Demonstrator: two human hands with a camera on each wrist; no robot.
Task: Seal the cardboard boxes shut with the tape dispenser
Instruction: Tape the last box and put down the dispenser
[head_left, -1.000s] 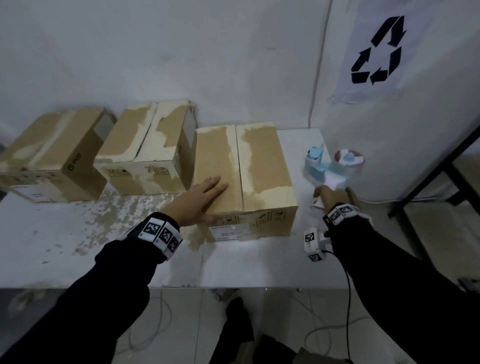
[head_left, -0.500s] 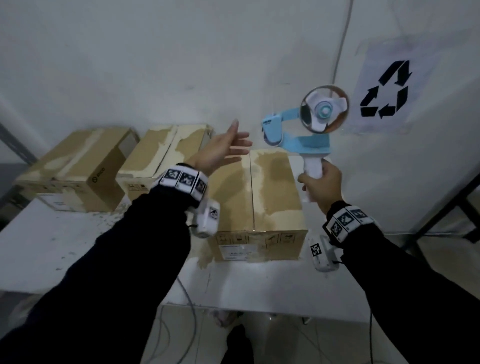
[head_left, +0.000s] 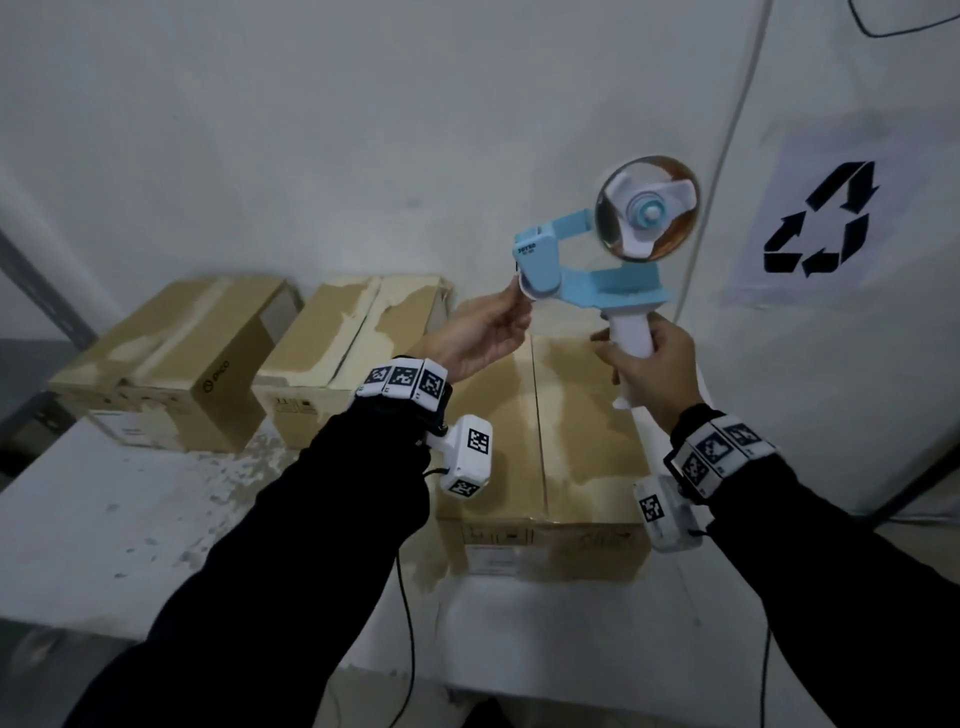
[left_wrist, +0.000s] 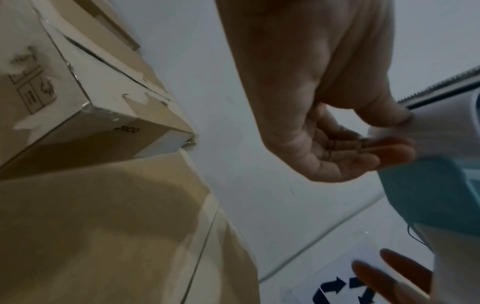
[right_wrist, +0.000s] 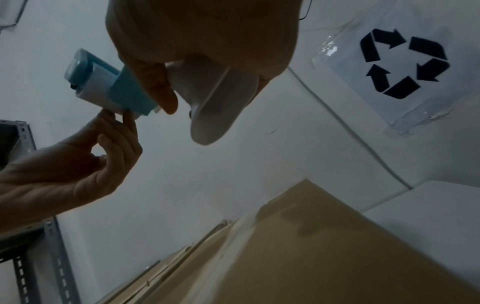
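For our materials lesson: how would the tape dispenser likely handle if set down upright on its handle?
The tape dispenser looks top-heavy: the roll sits high above the narrow white handle gripped by the right hand, so it would probably tip. Its plastic frame looks stiff and fairly light.

Dim, cool, even light throughout; the head view is soft and bows straight lines toward its edges, with the dark sleeves nearly without detail. In the left wrist view the box near the lens carries a broad soft shadow, and the fingers at lower right are smeared. In the right wrist view the right hand is backlit and dark, and glare glints on the recycling sign.
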